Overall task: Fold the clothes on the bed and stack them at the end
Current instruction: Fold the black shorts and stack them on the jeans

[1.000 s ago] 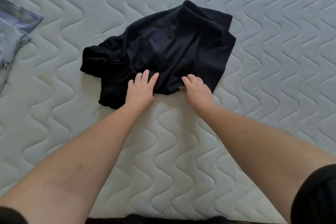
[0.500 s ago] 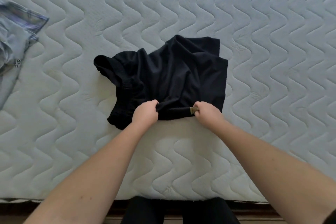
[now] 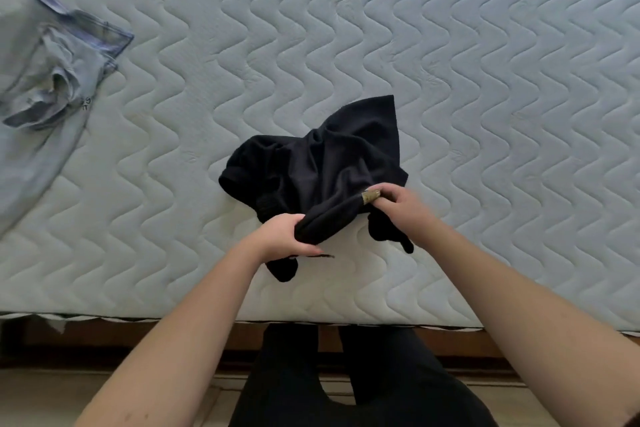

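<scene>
Mattress [image 3: 450, 80]: black garment [image 3: 322, 166] bunched, axisless.

There is 1 view only, from a wide-angle camera on the person's head, tilted steeply down and forward so that it looks almost straight onto the quilted mattress [image 3: 450, 45] from above its near edge. It sits close enough that both forearms reach up into the frame from the bottom corners, while the wooden bed frame [image 3: 104, 340] and the floor [image 3: 52, 399] run across the lower part. The mattress seams bow toward the frame's edges, a mark of the wide lens.
</scene>
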A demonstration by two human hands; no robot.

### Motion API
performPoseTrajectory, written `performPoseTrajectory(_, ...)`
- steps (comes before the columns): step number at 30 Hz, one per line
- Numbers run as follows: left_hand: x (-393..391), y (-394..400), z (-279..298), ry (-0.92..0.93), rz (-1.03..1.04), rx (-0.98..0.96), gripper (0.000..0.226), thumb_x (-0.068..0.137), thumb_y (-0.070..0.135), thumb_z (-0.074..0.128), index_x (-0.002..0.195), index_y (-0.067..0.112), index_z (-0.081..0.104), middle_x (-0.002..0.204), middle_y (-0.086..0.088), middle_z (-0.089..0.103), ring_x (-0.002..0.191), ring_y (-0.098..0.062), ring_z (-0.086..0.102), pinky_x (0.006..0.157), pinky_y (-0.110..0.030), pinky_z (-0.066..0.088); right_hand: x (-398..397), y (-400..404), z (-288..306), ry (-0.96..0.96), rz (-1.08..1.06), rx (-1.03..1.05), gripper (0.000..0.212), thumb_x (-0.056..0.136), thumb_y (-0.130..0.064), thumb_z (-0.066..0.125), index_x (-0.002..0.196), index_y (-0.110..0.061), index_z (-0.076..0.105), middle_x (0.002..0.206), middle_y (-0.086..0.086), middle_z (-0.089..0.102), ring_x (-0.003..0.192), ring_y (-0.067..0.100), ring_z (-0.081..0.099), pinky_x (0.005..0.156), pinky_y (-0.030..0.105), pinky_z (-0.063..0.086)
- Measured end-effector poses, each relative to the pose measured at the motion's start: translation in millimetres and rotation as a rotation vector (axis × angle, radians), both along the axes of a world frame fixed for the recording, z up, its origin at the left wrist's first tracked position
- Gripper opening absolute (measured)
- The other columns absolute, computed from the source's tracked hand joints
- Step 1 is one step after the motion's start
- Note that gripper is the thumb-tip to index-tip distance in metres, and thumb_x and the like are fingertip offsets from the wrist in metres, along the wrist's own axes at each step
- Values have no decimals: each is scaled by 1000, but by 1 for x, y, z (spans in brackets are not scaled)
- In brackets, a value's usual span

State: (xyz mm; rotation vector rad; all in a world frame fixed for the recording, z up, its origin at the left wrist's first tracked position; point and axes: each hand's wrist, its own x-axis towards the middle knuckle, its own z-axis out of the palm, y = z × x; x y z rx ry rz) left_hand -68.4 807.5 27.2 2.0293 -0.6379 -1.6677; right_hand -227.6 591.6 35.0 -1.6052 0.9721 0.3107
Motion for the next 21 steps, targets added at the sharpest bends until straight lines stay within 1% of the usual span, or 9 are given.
performPoseTrajectory(2,4,-1,21,16,101,-12,29,68,50,80,91,35,71,84,7,75,74,-10,73,70,-29,59,2,-4,17,-33,25,-104,17,94,-20,60,101,-32,69,97,-12,69,94,8,63,72,16,44)
performPoseTrajectory(4,8,-5,48,82,291,-68,21,73,48,76,91,36,74,88,2,76,79,-17,74,69,-26,56,5,-6,35,-55,18,-141,20,93,-19,62,109,-31,66,102,-9,68,97,12,63,75,18,46)
performPoseTrajectory(7,7,-14,90,199,580,-167,19,75,42,74,91,31,77,95,-6,76,89,-25,74,71,-30,58,4,2,64,-117,81,-277,43,88,-17,66,129,-26,55,120,-4,60,110,13,56,92,25,45)
performPoseTrajectory(9,1,-22,115,206,725,-226,20,79,39,72,93,25,77,100,-11,76,93,-27,73,77,-36,59,-2,16,85,-234,65,-345,47,87,-13,63,131,-24,53,124,-5,55,114,10,52,99,27,43)
performPoseTrajectory(12,-11,-34,149,227,878,-297,19,89,32,67,99,19,74,101,-12,75,93,-28,73,72,-35,60,-13,44,118,-334,-11,-122,33,90,-38,56,123,-38,55,120,-16,59,112,-1,55,91,18,46)
performPoseTrajectory(14,-21,-43,171,228,948,-332,18,93,30,63,98,16,73,96,-11,76,86,-26,74,63,-31,59,-20,61,133,-339,47,-11,47,82,-60,56,126,-42,53,122,-20,60,112,-2,57,90,15,46)
performPoseTrajectory(16,-31,-51,191,231,996,-363,21,95,30,61,99,13,72,95,-13,76,85,-26,74,62,-31,59,-26,71,144,-288,142,-59,61,77,-61,66,131,-38,49,123,-18,58,110,0,58,91,14,44)
performPoseTrajectory(19,-40,-60,217,243,1012,-390,24,94,31,63,100,9,71,97,-16,75,85,-28,74,66,-34,61,-30,71,161,-238,155,-145,40,80,-47,75,113,-34,57,102,-18,65,91,-3,62,72,6,45)
performPoseTrajectory(21,-42,-63,232,223,1001,-416,21,93,30,65,97,10,71,91,-14,76,81,-26,74,64,-32,60,-29,67,175,-239,151,-158,19,85,-43,72,96,-31,61,90,-13,68,87,7,66,74,18,52)
